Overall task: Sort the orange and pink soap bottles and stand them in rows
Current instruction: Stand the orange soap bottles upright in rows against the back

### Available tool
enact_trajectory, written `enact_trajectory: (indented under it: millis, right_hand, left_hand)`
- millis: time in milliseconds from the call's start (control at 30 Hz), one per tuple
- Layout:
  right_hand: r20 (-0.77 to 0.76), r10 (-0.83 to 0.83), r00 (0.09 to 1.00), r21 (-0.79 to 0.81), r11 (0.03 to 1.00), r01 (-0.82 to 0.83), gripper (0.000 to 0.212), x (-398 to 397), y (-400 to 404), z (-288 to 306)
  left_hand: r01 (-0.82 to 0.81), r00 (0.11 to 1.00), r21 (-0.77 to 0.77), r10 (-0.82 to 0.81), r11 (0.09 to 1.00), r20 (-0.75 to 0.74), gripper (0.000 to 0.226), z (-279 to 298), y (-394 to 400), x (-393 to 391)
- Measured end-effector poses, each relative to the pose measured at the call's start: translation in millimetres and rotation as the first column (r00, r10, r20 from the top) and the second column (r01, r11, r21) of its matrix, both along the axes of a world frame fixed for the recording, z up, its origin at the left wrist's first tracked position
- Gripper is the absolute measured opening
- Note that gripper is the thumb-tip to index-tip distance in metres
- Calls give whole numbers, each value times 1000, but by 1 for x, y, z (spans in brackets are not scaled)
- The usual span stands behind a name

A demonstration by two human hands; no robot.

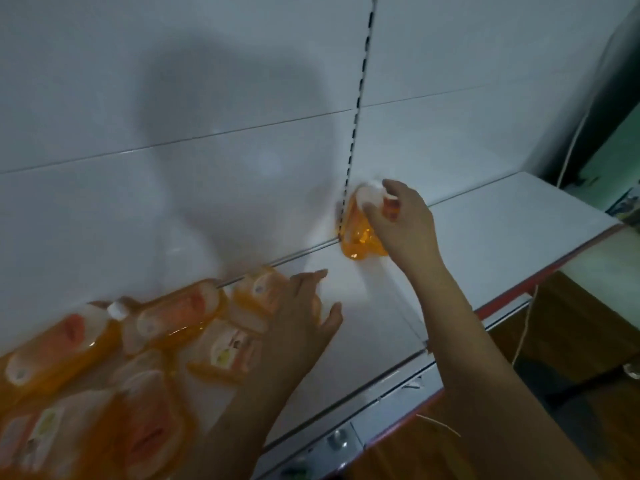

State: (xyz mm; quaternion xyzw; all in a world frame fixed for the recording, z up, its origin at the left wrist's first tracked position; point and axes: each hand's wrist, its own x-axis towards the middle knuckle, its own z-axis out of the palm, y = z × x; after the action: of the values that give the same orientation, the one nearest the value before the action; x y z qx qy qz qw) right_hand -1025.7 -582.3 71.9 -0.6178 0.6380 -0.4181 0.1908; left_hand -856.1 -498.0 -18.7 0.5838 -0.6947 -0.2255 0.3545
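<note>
- Head view: right hand (398, 220) reaches to the back of the white shelf (485, 244) and grips an orange soap bottle (360, 237) near its white cap, fingers curled round the top; the bottle stands against the white back panel (173, 98), just beside the slotted upright strip (356, 109).
- Left hand (301, 313) lies over the nearest of the orange bottles on the left, fingers straight and spread, clasping nothing.
- Cluster of orange bottles (104, 348) crowds the left part of the shelf, lying tilted and overlapping, labels up; motion blur hides finer detail.
- Red front edge (519, 292) of the shelf runs down the right side, with a brown floor (588, 323) below.
</note>
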Motion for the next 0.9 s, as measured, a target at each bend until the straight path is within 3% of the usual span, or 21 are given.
enact_trajectory:
  millis: [100,200,300,567,700,833,900]
  right_hand:
    - [-35,-34,999,5,999,34,50,-41,-43,1]
    - [-250,102,963,65,994,-88,47,-44,-84,2]
    - [-448,245,860,220,962,-159,39,-36,-109,-6]
    - [-477,344,809,167,939,-301,34,-42,-123,0]
    - [-479,331,813,80,939,-335,32,-29,-118,-3]
    - [-458,250,853,-18,957,-290,31,-12,-110,-4]
    - [-426,237,873,-52,957,-285,33,-5,-108,-2]
  left_hand:
    - [-22,999,79,20,997,29,61,-2,-52,-38]
    - [-15,1000,142,11,990,27,60,-1,-91,-62]
    - [-33,999,212,23,977,46,62,-11,-115,-70]
    - [-58,998,249,49,967,43,70,-28,-136,-74]
    - [-76,994,254,92,964,-54,53,-20,-142,-75]
    - [-134,968,207,173,969,-182,20,-15,-145,-71]
    - [-164,961,178,198,970,-193,27,-8,-141,-63]
